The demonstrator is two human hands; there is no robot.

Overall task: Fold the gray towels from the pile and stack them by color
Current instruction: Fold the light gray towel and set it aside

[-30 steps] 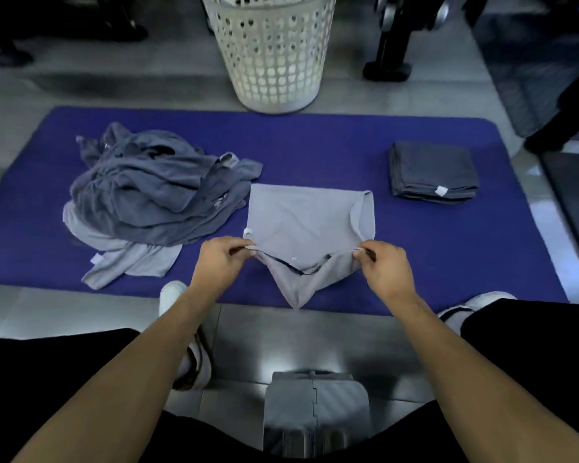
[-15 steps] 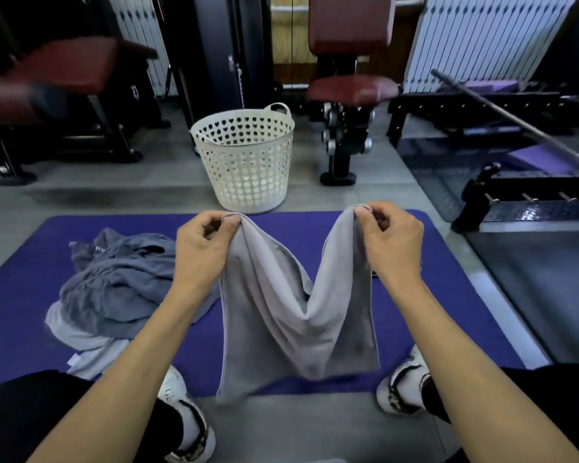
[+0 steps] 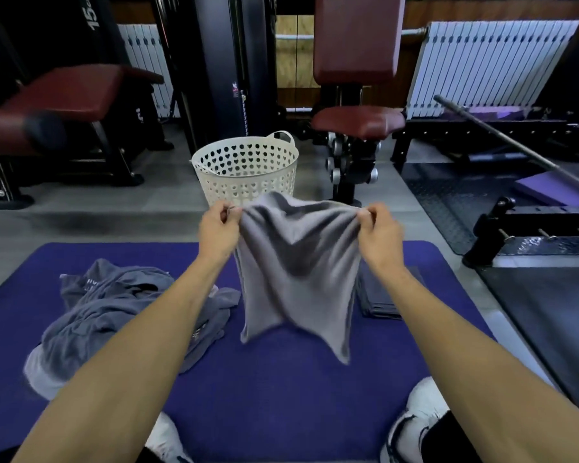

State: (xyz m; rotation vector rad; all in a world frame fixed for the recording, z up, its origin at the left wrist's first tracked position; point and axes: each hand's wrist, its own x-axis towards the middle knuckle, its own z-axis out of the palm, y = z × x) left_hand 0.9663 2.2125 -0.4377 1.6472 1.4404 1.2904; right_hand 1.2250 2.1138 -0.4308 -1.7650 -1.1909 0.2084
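Note:
A light gray towel (image 3: 295, 272) hangs in the air above the blue mat (image 3: 281, 389). My left hand (image 3: 218, 230) pinches its top left corner and my right hand (image 3: 380, 235) pinches its top right corner. The cloth is stretched between them and its lower edge swings, blurred. On the mat's left lies the pile of unfolded gray towels (image 3: 114, 315), darker ones over a lighter one. A stack of folded dark gray towels (image 3: 381, 299) sits on the right of the mat, partly hidden behind my right forearm and the hanging towel.
A white perforated laundry basket (image 3: 246, 172) stands just beyond the mat. Gym benches and a machine with a dark red seat (image 3: 358, 120) fill the back. A barbell rack (image 3: 532, 242) lies on black flooring at the right. My white shoes (image 3: 418, 416) rest near the mat's front edge.
Both hands lifted the light gray towel off the mat and pulled its top edge taut. The camera view tilted upward, revealing the gym behind.

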